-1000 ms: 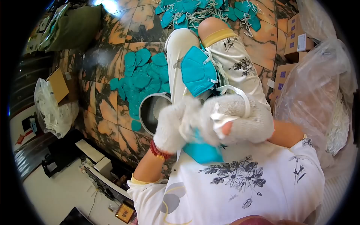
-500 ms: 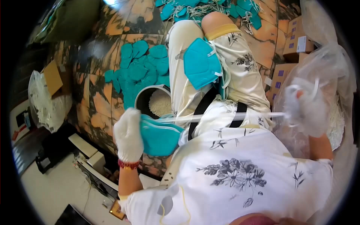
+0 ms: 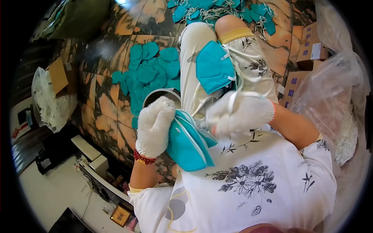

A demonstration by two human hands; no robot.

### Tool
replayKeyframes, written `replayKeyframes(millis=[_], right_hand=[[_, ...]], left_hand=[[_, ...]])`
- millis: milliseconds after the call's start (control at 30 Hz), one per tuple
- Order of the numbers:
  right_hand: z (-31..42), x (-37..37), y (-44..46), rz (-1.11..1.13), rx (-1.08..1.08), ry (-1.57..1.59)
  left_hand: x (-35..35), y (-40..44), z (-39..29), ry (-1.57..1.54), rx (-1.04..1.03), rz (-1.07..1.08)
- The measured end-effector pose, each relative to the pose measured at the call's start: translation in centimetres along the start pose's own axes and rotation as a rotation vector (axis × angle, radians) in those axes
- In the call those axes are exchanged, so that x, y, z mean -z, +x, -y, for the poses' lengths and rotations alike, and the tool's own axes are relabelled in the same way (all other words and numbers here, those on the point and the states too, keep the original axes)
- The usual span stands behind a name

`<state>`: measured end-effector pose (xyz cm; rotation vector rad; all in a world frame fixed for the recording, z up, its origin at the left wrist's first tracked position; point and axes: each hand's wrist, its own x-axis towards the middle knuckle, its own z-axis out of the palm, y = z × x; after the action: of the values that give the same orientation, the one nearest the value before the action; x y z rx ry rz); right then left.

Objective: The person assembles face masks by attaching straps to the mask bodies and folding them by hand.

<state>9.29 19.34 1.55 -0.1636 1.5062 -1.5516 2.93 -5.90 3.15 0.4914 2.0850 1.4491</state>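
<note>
My left hand (image 3: 156, 126), in a fluffy white glove, is closed on the edge of several teal face masks (image 3: 188, 145). They fan out in front of my shirt, with white strips along their edges. My right hand (image 3: 243, 113), also in a white glove, is beside the masks and smeared by motion. A loop of white elastic strap (image 3: 232, 101) shows over its glove, and its fingers look closed on it. Another teal mask (image 3: 215, 66) with white ear loops lies across my legs, just beyond my right hand.
A round container (image 3: 161, 93) stands beside my leg, partly hidden by my left hand. Loose teal masks (image 3: 149, 72) lie on the tiled floor, and a strapped pile (image 3: 206, 9) lies beyond my knees. Cartons (image 3: 309, 44) and a clear plastic bag (image 3: 330, 93) are at the right.
My right hand has come from the far right in to the masks, and the strap stretched between my hands no longer shows taut. My left hand has shifted slightly right and up with the masks.
</note>
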Motion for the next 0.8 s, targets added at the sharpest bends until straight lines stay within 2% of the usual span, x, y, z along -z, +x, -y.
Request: replayKeyframes(millis=[33,100,133,167,200,233,267,333,367,400,433,467,500,667,733,767,800], right_hand=[[1.5,-0.5,-1.2,-0.193,0.014,0.253],[-0.4,-0.7,-0.7,-0.319,0.398,0.426],[-0.4,-0.9,-0.6,-0.331,0.409,0.469],[-0.4,-1.2,-0.6,-0.344,0.42,0.512],[-0.9,-1.5,0.0,-0.344,0.391,0.564],[-1.1,-1.9,0.5,-0.339,0.364,0.615],[-0.2,-2.2,-0.2,-0.415,0.302,0.37],[1.9,-2.7,-3.2,-0.555,0.173,-0.127],[1.1,-3.6,-4.6,-0.832,0.233,0.108],[0.3,-3.9,-6.1,-0.966,0.269,0.148],[-0.5,-3.9,-7.9,-1.069,0.298,0.139],[-1.6,-3.7,-9.7,-1.164,0.304,0.091],[-2.9,-3.2,-11.6,-1.267,0.301,0.039],[-10.0,-0.9,-24.3,-1.734,0.113,-0.345],[-13.1,-0.3,-30.9,-1.884,-0.033,-0.523],[-14.9,-0.1,-34.5,-1.938,-0.117,-0.614],[-16.7,0.2,-38.4,-1.976,-0.211,-0.711]], left_hand=[[-0.2,-0.2,0.1,-0.053,0.056,-0.013],[-1.7,-0.1,0.4,-0.154,0.11,-0.044],[-2.4,0.1,0.8,-0.205,0.131,-0.057],[-2.8,0.4,2.2,-0.153,-0.005,0.0],[-3.5,0.2,2.6,-0.244,0.078,0.037],[-3.1,0.4,1.9,-0.078,0.022,0.1],[-2.5,0.6,1.3,0.09,-0.03,0.16],[0.0,0.5,2.6,0.635,-0.426,-0.012],[1.7,0.6,3.5,0.906,-0.623,-0.102],[4.0,1.0,4.4,0.695,-0.337,-0.27],[5.7,1.7,5.1,0.357,-0.094,-0.527],[8.1,2.1,6.1,0.419,0.003,-0.627],[9.2,3.0,6.9,0.564,-0.064,-0.737],[16.8,8.6,14.5,0.962,-0.108,-0.859],[21.9,10.5,20.3,1.069,-0.076,-0.778],[20.2,10.8,17.6,0.781,0.207,-0.746],[21.0,11.4,18.9,0.807,0.344,-0.725]])
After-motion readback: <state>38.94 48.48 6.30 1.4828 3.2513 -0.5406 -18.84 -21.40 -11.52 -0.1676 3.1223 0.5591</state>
